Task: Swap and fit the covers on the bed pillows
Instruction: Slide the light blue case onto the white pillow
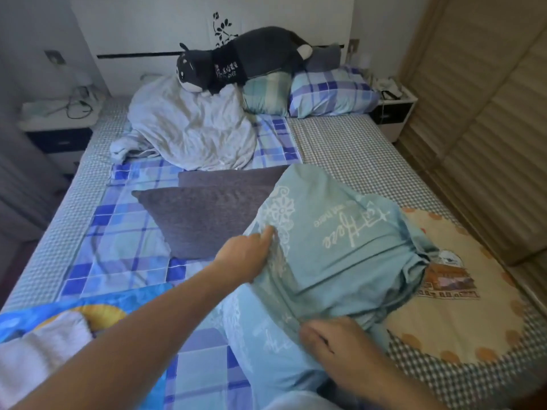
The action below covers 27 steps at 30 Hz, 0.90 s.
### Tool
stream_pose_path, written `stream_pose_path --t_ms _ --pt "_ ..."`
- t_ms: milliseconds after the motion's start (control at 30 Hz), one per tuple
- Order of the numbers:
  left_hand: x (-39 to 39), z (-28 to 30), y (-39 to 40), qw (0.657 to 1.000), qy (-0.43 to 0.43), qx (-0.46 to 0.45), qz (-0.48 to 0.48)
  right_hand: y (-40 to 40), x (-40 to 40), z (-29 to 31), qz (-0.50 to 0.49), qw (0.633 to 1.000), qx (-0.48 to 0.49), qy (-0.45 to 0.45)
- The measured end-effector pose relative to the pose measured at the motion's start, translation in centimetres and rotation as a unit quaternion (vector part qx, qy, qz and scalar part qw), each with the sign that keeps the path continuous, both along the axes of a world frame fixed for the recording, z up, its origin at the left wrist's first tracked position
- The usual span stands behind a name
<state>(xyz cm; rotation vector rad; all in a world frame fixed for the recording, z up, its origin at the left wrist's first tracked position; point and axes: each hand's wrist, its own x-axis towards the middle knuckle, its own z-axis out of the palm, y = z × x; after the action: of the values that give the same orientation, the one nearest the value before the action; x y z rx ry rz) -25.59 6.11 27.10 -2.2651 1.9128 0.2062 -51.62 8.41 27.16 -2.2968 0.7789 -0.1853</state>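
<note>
While the left hand [245, 255] pinches the teal cover [334, 247], the right hand's [334, 341] grip clutches it.

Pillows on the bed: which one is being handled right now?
The light blue pillow with white lettering, gripped by both the left hand and right hand. The grey pillows and the plaid pillows at the headboard lie untouched.

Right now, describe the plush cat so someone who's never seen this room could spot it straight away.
Look to the head of the bed, by the white headboard. The plush cat lies across the top of the crumpled pale duvet and a checked pillow. It is the only dark grey, animal-shaped thing there, with a white face and tail tip.
</note>
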Motion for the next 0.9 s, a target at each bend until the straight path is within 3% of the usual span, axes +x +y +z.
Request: stream_pose_path --t_ms 100,167,267,333,400,567,700,767,900 --pt "1.6 0.0 -2.6 0.996 -0.056 -0.029 -0.067 0.7 -1.3 0.1 -0.105 0.983 -0.124 -0.083" --pt "2.3 0.2 -3.7 0.995 -0.056 -0.019 -0.077 0.0 -1.7 -0.2 -0.205 0.962 -0.174 -0.044" --pt "2.2 -0.1 -5.1 0.999 0.008 -0.021 -0.048 -1.1 -1.2 -0.3 -0.191 0.965 -0.154 0.094" --pt "1.4 -0.9 -5.5 0.996 0.040 -0.001 -0.077 -1.3 -0.8 0.2 -0.145 0.963 -0.138 0.178" --pt "0.5 -1.4 -5.4 0.990 0.043 0.044 -0.124 -1.7 -0.3 0.3 -0.135 0.959 -0.146 0.203" --pt "-1.9 0.2 -4.6 0.984 0.057 0.057 -0.160 -3.3 1.4 -1.6 -0.228 0.941 -0.130 0.215" --pt "-5.7 2.4 -3.1 0.970 0.116 0.064 -0.205 -5.5 -0.4 -3.8 -0.310 0.938 -0.092 0.129" --pt "-6.9 2.8 -2.5 0.966 0.098 0.074 -0.228 -6.2 -2.2 -4.3 -0.275 0.950 -0.079 0.126" --pt "-5.2 1.7 -4.3 0.980 0.006 0.146 -0.135 -6.0 -3.4 -5.2 -0.105 0.965 -0.089 0.224"
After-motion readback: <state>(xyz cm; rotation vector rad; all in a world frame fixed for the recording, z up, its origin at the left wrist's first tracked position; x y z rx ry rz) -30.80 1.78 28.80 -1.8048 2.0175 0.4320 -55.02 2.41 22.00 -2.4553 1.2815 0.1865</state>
